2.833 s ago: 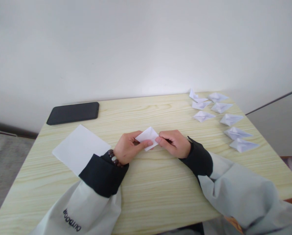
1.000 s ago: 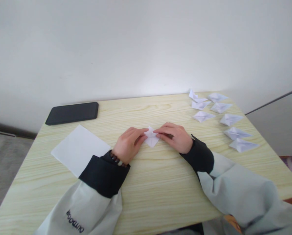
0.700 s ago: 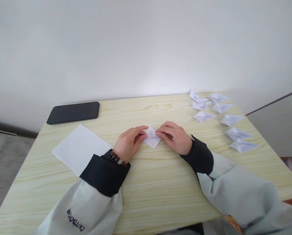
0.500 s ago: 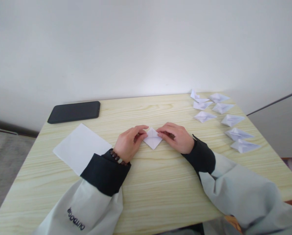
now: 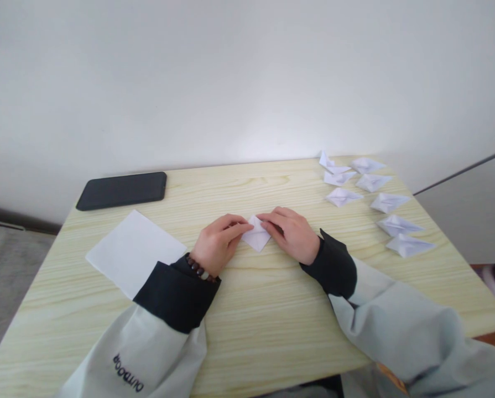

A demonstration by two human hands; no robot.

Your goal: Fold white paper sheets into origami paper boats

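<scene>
A small white folded paper (image 5: 257,239), diamond-shaped with a crease across it, lies on the table between my two hands. My left hand (image 5: 219,241), with a beaded bracelet at the wrist, is closed at the paper's left side, its thumb and forefinger on the upper left part. From the other side my right hand (image 5: 292,232) pinches the paper near its upper right edge. Both thumbs press close to its middle. The fingertips cover part of the top corner. Left of my left hand rests a flat white sheet of paper (image 5: 133,249), partly under the black cuff.
A black phone (image 5: 121,190) lies at the back left of the wood-grain table (image 5: 264,326). Several folded paper boats (image 5: 390,203) stand at the right, one with a raised point (image 5: 327,161) near the white wall (image 5: 247,83).
Both hands have moved their fingers inward over the folded paper, from its side corners toward its middle. The view has shifted slightly.
</scene>
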